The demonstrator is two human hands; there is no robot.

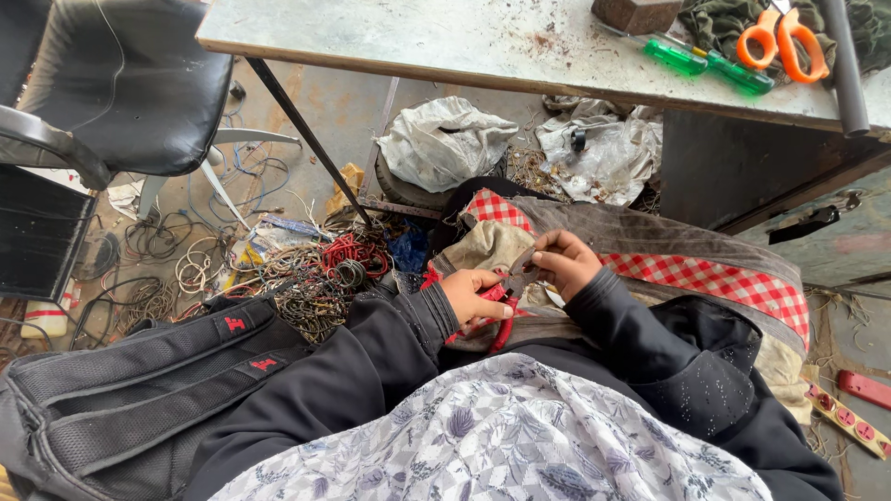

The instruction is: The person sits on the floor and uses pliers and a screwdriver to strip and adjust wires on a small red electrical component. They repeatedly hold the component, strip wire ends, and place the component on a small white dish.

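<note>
- Over the lap, near its middle, the left hand (471,297) wraps its fingers around the red handles of the pliers (506,295), pressed together in a grip.
- The pliers point up and to the right, so their tip meets the right hand (564,262).
- The right hand has its fingertips bunched close, pinching something small at the pliers' tip. It is too small to tell what it is; it may be a bit of wire.
- Both hands sit close above the checked cloth (705,274) on the knees, which likely catches any bits that fall.
- A black backpack (139,390) lies by the left arm.
- Piles of tangled wires (316,278), red, grey and white, lie on the floor just past the left knee, within easy reach.
- A black chair (121,83) stands at the far left.
- The bench (445,37) is dusty and scratched. Near its right edge lie orange scissors (784,37) and green screwdrivers (710,63).
- Under the bench sit crumpled white bags (445,139).
- The floor is dirty bare concrete, and the room looks like a messy workshop.
</note>
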